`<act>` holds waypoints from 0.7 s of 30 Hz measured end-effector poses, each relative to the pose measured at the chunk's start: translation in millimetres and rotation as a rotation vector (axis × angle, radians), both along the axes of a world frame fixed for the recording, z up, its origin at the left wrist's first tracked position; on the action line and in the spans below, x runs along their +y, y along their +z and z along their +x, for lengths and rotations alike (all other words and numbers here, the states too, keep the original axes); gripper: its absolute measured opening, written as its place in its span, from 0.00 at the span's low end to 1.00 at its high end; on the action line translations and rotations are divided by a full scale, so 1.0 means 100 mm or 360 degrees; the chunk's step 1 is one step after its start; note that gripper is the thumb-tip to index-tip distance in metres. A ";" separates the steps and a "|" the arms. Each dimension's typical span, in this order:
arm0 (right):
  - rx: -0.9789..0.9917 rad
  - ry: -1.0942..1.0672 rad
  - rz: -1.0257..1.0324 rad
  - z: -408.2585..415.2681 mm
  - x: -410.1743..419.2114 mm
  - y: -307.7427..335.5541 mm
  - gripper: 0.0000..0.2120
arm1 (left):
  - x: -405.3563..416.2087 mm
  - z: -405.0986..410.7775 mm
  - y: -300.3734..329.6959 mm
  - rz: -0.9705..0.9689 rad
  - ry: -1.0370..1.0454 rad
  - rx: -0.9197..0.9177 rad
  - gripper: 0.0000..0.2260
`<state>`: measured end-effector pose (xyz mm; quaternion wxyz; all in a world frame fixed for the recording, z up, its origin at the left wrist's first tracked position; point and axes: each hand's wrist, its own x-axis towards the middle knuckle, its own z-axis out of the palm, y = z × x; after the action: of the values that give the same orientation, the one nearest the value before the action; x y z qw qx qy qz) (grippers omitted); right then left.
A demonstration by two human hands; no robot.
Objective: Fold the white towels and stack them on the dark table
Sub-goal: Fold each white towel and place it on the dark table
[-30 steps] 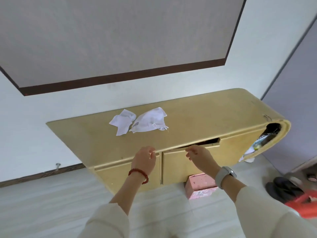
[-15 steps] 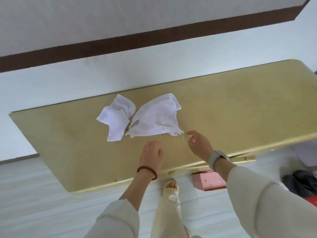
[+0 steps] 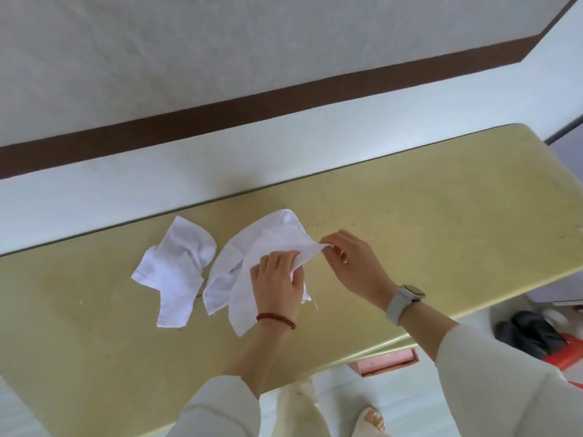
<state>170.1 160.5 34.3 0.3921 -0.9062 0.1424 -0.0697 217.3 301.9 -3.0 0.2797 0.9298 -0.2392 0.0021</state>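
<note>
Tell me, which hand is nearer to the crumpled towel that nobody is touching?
The left hand. It grips the other towel, right beside the untouched towel. The right hand pinches that held towel's far corner, farther away.

We see two crumpled white towels on the yellowish table top (image 3: 410, 216), the left towel (image 3: 176, 272) lying loose and apart, the right towel (image 3: 252, 247) partly lifted, one corner pulled out rightward.

A pink box (image 3: 386, 362) and dark shoes (image 3: 530, 334) on the floor.
</note>
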 end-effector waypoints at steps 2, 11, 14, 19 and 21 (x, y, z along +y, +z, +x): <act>-0.0123 -0.0129 0.0002 0.01 -0.26 0.19 0.09 | -0.16 0.07 0.14 -0.0128 -0.0040 -0.0051 0.12; -0.0525 -0.0653 0.0032 -0.54 -1.76 0.85 0.10 | -1.13 -0.04 0.94 -0.0261 -0.0299 0.0064 0.16; -0.0538 -0.0733 0.0001 -0.85 -2.39 0.94 0.10 | -1.58 -0.20 1.03 -0.0181 -0.0231 0.0044 0.10; -0.0376 -0.0683 -0.0055 -1.25 -3.43 1.03 0.13 | -2.42 -0.53 1.17 0.0036 0.0052 0.0057 0.10; -0.0252 -0.0645 -0.0014 -1.29 -3.79 1.04 0.13 | -2.75 -0.62 1.24 0.0026 0.0178 0.0080 0.10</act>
<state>41.3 -218.5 138.5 0.3760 -0.8524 0.2901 -0.2187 155.6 26.4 120.5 0.2777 0.9437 -0.1796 -0.0076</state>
